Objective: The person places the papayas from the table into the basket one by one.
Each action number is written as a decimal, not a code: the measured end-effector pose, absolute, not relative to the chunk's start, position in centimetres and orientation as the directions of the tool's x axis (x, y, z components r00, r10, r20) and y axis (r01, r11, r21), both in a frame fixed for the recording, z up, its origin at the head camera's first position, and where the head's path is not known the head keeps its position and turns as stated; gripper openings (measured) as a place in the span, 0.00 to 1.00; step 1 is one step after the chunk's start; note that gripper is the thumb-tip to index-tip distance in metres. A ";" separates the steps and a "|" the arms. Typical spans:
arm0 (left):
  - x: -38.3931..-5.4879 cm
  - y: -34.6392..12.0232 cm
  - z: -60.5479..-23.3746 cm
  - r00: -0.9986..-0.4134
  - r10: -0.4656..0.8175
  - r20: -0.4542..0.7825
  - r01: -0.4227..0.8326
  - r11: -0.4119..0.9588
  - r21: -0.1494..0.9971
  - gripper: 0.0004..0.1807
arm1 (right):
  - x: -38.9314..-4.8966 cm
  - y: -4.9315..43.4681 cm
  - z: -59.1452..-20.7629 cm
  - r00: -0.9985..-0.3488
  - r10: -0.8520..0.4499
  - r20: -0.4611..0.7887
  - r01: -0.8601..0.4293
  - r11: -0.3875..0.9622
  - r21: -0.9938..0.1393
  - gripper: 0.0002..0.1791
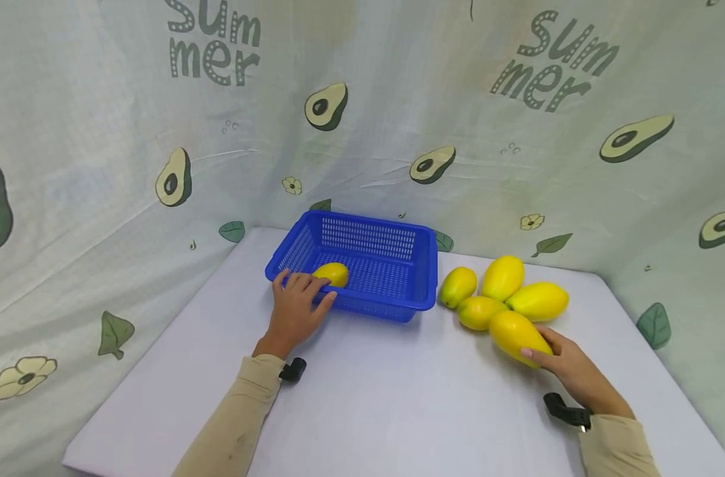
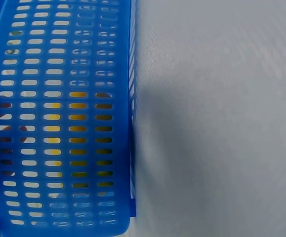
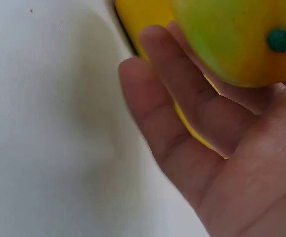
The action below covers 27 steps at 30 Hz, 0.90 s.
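Observation:
My left hand (image 1: 294, 306) grips the near left rim of a blue plastic basket (image 1: 423, 271), fingers over the edge and thumb on the outer side. One yellow mango (image 1: 332, 273) lies inside by that rim; in the left wrist view its yellow shows through the slots of the basket wall (image 2: 59, 84). At the right, my right hand (image 1: 567, 363) holds a large yellow mango (image 1: 514, 333) between thumb and fingers. The right wrist view shows this mango (image 3: 222, 34) close up, greenish at its end with a dark green stem nub.
Several more yellow mangoes (image 1: 503, 278) lie clustered right of the basket, touching or close to the held one. All stand on a white-covered table (image 1: 398, 397). A cloth printed with avocados (image 1: 326, 106) hangs behind the table and along its sides.

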<state>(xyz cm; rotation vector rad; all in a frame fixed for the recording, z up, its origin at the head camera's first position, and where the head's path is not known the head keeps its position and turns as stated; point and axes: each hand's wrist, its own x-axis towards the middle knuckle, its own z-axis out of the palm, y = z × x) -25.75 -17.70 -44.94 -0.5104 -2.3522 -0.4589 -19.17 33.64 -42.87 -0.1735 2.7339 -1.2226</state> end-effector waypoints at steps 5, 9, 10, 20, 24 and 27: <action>-25.7 -17.6 -44.9 -0.702 0.237 0.671 0.475 0.859 0.193 0.21 | -19.0 33.4 -43.0 -0.981 -0.189 -0.050 -0.068 0.572 -0.817 0.39; -25.9 -17.4 -44.9 -0.706 0.246 0.664 0.480 0.855 0.194 0.22 | -19.0 33.4 -43.0 -0.974 -0.226 -0.008 -0.104 0.479 -0.872 0.36; -25.9 -17.4 -44.9 -0.707 0.242 0.664 0.477 0.857 0.195 0.22 | -19.2 33.3 -43.0 -0.972 -0.234 0.005 -0.115 0.458 -0.882 0.35; -25.5 -17.9 -45.4 -0.699 0.218 0.681 0.462 0.865 0.197 0.21 | -20.2 32.7 -42.7 -0.944 -0.320 0.081 -0.153 0.207 -0.966 0.27; -25.7 -17.8 -45.3 -0.694 0.224 0.684 0.469 0.862 0.193 0.21 | -20.5 33.0 -42.3 -0.939 -0.324 0.114 -0.148 0.082 -0.986 0.23; -25.8 -17.6 -45.0 -0.693 0.228 0.684 0.475 0.858 0.195 0.21 | -20.6 33.2 -41.8 -0.942 -0.313 0.122 -0.142 0.043 -0.989 0.22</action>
